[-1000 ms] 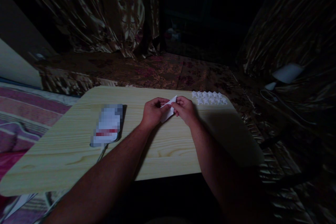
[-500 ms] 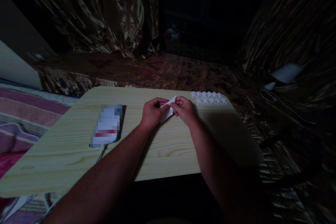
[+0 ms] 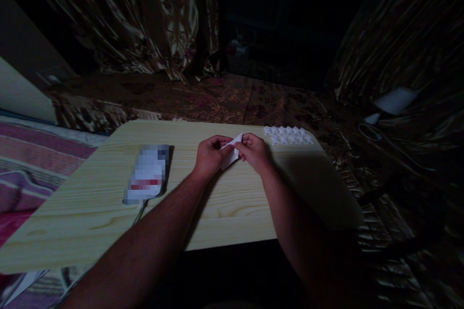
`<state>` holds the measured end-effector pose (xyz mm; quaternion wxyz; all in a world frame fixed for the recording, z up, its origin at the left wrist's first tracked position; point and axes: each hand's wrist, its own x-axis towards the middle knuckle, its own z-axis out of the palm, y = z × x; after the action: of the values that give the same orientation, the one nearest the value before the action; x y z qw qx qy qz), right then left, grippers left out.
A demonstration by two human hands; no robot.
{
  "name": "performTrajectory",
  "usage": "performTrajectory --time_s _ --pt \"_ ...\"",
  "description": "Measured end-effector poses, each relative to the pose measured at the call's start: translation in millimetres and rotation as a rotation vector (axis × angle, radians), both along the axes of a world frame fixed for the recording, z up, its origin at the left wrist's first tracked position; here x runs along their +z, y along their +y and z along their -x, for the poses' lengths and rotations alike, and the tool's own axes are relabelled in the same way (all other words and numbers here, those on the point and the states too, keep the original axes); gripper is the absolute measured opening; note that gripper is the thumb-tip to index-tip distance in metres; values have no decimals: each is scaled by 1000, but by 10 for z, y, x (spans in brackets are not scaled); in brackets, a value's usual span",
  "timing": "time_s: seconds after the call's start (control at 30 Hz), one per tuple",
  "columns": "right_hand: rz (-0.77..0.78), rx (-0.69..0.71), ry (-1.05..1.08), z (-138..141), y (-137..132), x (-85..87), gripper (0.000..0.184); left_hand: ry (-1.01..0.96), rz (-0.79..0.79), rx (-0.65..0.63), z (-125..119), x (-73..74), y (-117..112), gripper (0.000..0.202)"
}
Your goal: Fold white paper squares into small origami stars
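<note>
A small white piece of paper [image 3: 232, 153] is pinched between both my hands over the middle of a light wooden table [image 3: 232, 203]. My left hand [image 3: 210, 155] grips its left side with curled fingers. My right hand [image 3: 255, 150] pinches its upper right corner. Two rows of several small white folded paper pieces [image 3: 288, 135] lie at the table's far right corner, just right of my right hand.
A phone [image 3: 148, 174] with a blurred screen lies on the table's left part, a cable running from it toward the near edge. Striped bedding [image 3: 32, 164] is at left. Dark patterned carpet and curtains surround the table. White objects and a cord [image 3: 393, 101] lie at right.
</note>
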<state>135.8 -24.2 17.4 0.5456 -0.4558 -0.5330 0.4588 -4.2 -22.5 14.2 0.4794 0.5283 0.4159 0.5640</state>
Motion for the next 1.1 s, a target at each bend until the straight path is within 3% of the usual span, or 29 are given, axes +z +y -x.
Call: performTrajectory --time_s 0.43,0.9,1.1 --pt "52 28 32 -19 -38 59 23 -67 14 -8 -27 41 -37 29" --pt "47 42 105 -47 28 -51 25 -125 22 -45 -18 6 -18 31" --pt "38 -21 141 -45 36 -44 21 -113 42 -56 -24 -10 -3 34"
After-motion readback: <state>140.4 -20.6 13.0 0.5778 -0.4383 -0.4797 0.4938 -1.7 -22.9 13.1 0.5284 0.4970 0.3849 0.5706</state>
